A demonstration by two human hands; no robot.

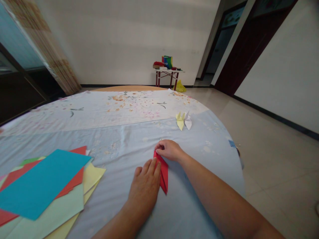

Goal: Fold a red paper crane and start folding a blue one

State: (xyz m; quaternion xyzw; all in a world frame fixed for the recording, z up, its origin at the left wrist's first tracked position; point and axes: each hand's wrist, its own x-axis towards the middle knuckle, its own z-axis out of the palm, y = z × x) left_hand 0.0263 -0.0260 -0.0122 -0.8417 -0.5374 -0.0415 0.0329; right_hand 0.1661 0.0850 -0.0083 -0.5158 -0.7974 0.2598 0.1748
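A narrow folded piece of red paper lies on the cloth-covered round table in front of me. My left hand lies flat with its fingers stretched out, pressing down the left side of the red paper. My right hand pinches the paper's far tip with curled fingers.
A fanned stack of coloured sheets, blue on top, lies at the near left. Two small folded paper figures, yellow and white, sit farther right. A small table with colourful items stands by the far wall. The table's edge curves at the right.
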